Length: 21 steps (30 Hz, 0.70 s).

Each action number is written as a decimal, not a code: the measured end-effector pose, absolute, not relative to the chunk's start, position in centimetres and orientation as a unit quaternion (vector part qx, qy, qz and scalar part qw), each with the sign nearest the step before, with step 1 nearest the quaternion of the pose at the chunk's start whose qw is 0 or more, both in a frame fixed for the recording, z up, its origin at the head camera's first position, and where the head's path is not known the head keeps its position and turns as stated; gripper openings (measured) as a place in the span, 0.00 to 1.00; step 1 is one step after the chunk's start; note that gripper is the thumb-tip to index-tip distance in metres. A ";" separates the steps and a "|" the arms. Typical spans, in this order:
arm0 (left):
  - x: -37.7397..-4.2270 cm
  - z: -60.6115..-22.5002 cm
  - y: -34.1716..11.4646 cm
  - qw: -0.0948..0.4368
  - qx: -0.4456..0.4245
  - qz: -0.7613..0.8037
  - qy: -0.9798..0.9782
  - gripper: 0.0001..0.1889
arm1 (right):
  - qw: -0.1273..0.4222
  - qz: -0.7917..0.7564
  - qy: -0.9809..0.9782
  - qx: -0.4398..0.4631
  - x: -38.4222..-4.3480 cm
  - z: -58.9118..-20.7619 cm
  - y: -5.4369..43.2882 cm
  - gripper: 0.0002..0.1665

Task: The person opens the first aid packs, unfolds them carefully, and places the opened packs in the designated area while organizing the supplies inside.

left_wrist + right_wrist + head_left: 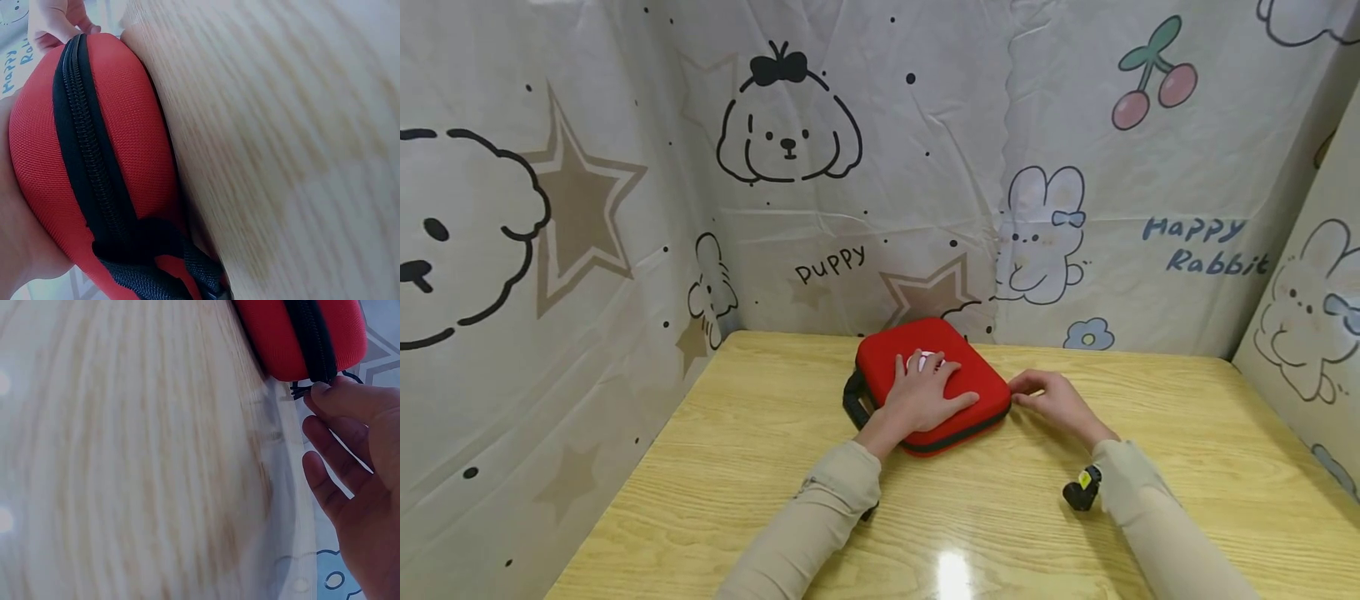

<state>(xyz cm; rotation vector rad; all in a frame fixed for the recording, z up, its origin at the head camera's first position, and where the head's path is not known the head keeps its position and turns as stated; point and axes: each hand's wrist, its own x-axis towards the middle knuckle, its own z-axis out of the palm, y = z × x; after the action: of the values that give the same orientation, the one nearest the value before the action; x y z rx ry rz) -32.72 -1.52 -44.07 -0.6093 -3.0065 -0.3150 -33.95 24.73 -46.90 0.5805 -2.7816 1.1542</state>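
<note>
A red zippered case [958, 333] lies on the table, turned at an angle, with a black zipper band [87, 137] round its side. Its black carry handle [852, 402] points to the left. My left hand [921, 400] rests on the lid with fingers spread, partly covering a white mark. At the case's right corner, my right hand [1052, 400] pinches a black zipper pull cord [299, 391] between thumb and index finger. The other right fingers are loosely bent and hold nothing. In the right wrist view, the zipper band looks closed near that corner.
The wooden table [700, 483] carries the case. A printed cloth [925, 192] hangs behind it and at both sides. A small black device with a yellow mark [1082, 490] sits at my right wrist.
</note>
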 end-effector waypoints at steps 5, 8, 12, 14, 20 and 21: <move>-32.7 -44.2 -1.5 0.031 -0.198 -0.102 -0.975 0.37 | 0.047 0.383 -0.904 0.185 -34.0 -47.3 24.4 0.08; -32.7 -44.3 -1.4 0.032 -0.198 -0.103 -0.974 0.38 | 0.052 0.385 -0.904 0.179 -34.1 -47.5 24.2 0.08; -32.7 -44.3 -1.4 0.035 -0.199 -0.105 -0.974 0.38 | 0.056 0.381 -0.907 0.170 -34.0 -47.6 24.0 0.08; -32.7 -44.3 -1.4 0.035 -0.198 -0.105 -0.974 0.38 | 0.057 0.376 -0.909 0.170 -33.9 -47.5 24.1 0.08; -32.7 -44.5 -1.4 0.037 -0.197 -0.106 -0.974 0.38 | 0.062 0.357 -0.915 0.178 -33.8 -47.6 24.4 0.09; -32.7 -44.5 -1.4 0.037 -0.198 -0.106 -0.974 0.38 | 0.062 0.354 -0.916 0.178 -33.8 -47.6 24.5 0.09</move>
<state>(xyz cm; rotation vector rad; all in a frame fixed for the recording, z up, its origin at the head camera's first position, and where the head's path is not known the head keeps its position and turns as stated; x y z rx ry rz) -32.69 -1.40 -44.54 -0.6091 -2.9890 -0.3246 -33.77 24.50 -47.61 0.5370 -2.7692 1.0713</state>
